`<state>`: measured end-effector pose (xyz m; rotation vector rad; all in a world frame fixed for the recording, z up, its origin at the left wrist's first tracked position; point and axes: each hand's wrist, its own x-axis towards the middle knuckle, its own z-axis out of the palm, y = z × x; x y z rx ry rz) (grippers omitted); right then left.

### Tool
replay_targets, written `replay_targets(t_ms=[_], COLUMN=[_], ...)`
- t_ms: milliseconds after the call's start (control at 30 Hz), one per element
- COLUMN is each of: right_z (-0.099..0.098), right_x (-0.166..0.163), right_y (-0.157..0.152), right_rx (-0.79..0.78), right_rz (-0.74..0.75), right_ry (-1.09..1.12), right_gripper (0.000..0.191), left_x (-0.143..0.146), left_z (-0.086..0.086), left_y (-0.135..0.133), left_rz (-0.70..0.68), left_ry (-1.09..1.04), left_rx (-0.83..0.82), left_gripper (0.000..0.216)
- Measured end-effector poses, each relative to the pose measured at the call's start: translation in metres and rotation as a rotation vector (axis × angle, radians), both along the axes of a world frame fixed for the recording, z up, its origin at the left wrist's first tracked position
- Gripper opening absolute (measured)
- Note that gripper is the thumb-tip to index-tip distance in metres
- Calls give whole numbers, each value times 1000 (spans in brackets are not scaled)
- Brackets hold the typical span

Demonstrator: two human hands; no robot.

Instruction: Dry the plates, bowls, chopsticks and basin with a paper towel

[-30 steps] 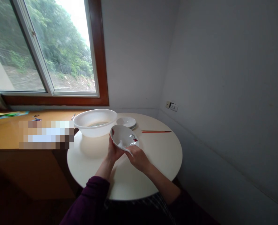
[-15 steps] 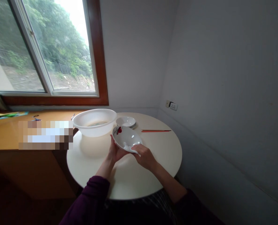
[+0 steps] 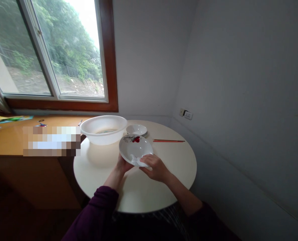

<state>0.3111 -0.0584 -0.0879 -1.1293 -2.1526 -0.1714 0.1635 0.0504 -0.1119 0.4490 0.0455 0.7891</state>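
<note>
Above the round white table [image 3: 169, 160] I hold a white plate [image 3: 135, 148] with a red flower print. My left hand [image 3: 123, 164] grips it from underneath at its near-left edge. My right hand [image 3: 155, 166] is closed on a small white cloth [image 3: 139, 161] pressed against the plate's near rim. The plate faces up, tilted slightly toward me.
A large translucent white basin [image 3: 103, 129] with some water stands at the table's back left. Stacked small white dishes [image 3: 136, 130] sit behind the plate. Red chopsticks [image 3: 169, 141] lie to the right. A wooden desk [image 3: 10, 142] adjoins on the left, under the window. A wall socket [image 3: 186, 114] is at the right.
The plate has turned in my hands, so the flower print moved from the near right to the far side. It now lies flatter, and my right hand with the cloth shifted right along the rim.
</note>
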Motion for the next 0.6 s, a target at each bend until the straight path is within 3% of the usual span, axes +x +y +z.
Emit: replay_targets(t_ms=[267,467,600], right_z=[-2,-14,-17], right_x=[34,31,34], right_y=[-7,0,2], right_rx=[8,75,72], right_rz=[50,-59,-103], right_ry=[-117,-219,-310], right_gripper=[16,13,16], left_x=[2,2,-1], left_z=[-6,2,3], left_y=[0,1,2], left_rz=[-295,-71,-60], left_ry=[99,41,108], left_rx=[71,22,5], left_gripper=[52,50,62])
